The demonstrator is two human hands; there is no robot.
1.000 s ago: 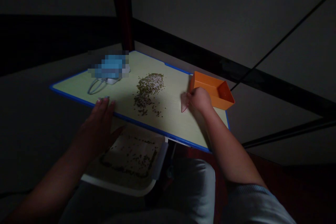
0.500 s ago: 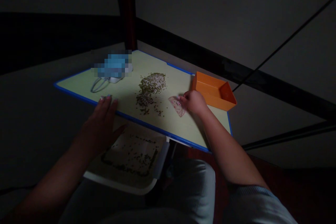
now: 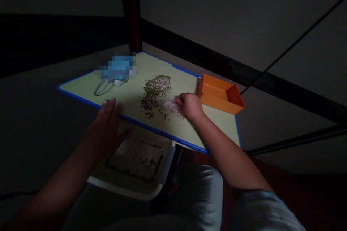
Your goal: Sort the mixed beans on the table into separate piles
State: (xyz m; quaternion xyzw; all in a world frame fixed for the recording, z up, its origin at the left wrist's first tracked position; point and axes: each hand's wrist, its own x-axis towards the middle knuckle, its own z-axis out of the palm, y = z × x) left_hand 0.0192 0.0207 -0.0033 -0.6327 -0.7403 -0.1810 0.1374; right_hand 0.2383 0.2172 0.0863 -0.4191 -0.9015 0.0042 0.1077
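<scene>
My right hand (image 3: 189, 105) pinches a thin, pinkish fan-shaped piece (image 3: 174, 108), partly see-through, low over the board. Its edge is close to a scatter of dark beads or seeds (image 3: 149, 104); whether it touches them I cannot tell. Just behind these lies a larger heap of small greenish and pale grains (image 3: 157, 85). With fingers stretched out, my left hand (image 3: 104, 122) rests on the near blue rim of the pale yellow board (image 3: 214, 126). Below that hand, a white tub (image 3: 135, 148) has dark grains scattered over it.
An orange rectangular box (image 3: 221, 95) stands at the board's right end. At the back left lies a blurred-out blue item (image 3: 118, 66) with a grey loop (image 3: 101, 88) beside it. Walls rise behind the board, and my knee (image 3: 200, 184) is below its near edge.
My right hand has moved left with the fan-shaped piece, away from the orange box and up to the dark grains. My left hand stays at the rim.
</scene>
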